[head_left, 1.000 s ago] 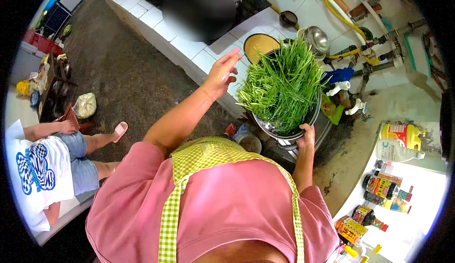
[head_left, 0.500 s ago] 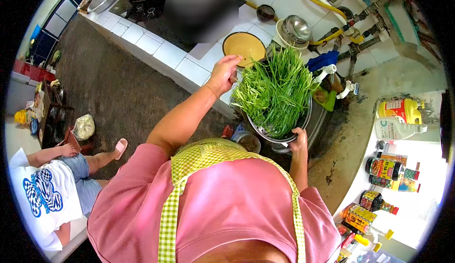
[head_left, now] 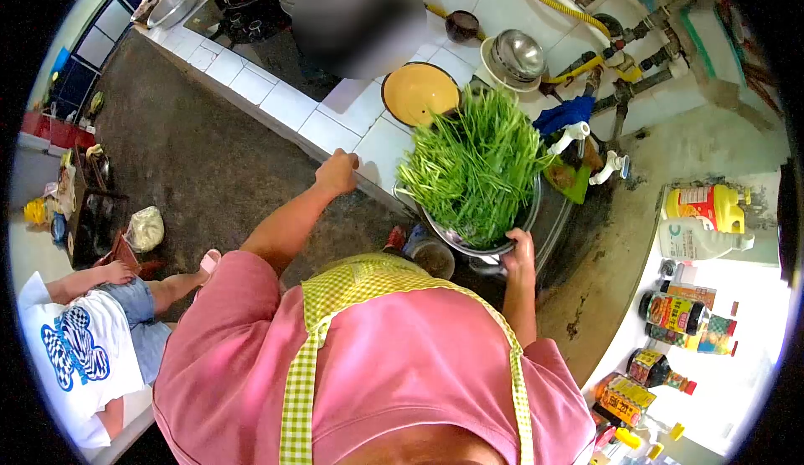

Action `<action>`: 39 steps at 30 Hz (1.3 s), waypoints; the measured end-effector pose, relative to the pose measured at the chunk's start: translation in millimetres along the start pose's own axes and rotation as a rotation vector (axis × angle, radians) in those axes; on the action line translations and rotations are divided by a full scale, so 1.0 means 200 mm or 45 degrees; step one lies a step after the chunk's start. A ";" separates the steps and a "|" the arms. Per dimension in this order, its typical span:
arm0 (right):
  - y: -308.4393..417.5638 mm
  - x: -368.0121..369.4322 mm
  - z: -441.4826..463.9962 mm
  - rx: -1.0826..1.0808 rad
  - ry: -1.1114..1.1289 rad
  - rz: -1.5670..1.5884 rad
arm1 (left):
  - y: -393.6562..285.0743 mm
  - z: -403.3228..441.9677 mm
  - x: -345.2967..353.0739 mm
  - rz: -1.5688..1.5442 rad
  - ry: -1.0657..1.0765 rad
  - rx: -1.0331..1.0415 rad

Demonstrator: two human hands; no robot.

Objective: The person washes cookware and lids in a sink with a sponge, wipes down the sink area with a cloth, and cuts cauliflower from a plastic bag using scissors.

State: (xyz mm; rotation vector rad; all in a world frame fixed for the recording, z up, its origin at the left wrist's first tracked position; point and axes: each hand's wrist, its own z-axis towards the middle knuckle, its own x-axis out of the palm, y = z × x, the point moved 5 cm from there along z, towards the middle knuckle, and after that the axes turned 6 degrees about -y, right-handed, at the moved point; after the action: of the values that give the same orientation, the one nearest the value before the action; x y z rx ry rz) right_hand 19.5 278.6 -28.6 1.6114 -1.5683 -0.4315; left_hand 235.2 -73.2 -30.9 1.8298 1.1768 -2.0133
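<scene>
A heap of cut green chives, long and thin, fills a round metal basin at the corner of the counter. My right hand is closed on the basin's near right rim. My left hand is apart from the basin, by the counter's front edge, with its fingers curled in. What it holds, if anything, is hidden. Behind the chives lies a yellow enamel dish with a dark rim.
Steel bowls stand near the wall, beside white taps and a blue cloth. The stove is at upper left. Sauce bottles line the right ledge. Another person sits at lower left.
My left hand has moved left and toward me, away from the basin and the yellow dish. My right hand stays on the rim, and the basin sits slightly further left in view.
</scene>
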 end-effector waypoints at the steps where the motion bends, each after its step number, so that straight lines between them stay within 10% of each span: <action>1: 0.00 0.06 0.05 0.037 0.008 0.039 | 0.01 0.09 0.03 -0.103 0.046 -0.126; 8: 0.10 0.86 0.21 0.056 0.199 0.105 | -0.19 0.39 0.09 -1.817 -0.176 -0.631; 26: 0.12 1.08 0.35 -0.055 0.073 -0.281 | -0.23 0.38 0.30 -2.238 0.387 -0.740; 34: 0.08 0.97 0.47 -0.042 0.068 -0.388 | -0.11 0.32 0.29 -1.742 0.447 -0.832; 39: 0.15 0.98 0.43 -0.101 -0.005 -0.515 | 0.11 0.41 0.07 -0.958 -0.297 -0.646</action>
State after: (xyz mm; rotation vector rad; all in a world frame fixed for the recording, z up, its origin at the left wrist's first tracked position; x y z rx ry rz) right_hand -31.3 69.8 0.0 1.8667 -1.2070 -0.7020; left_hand 183.6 -135.1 -58.1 0.9487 2.2561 -1.8771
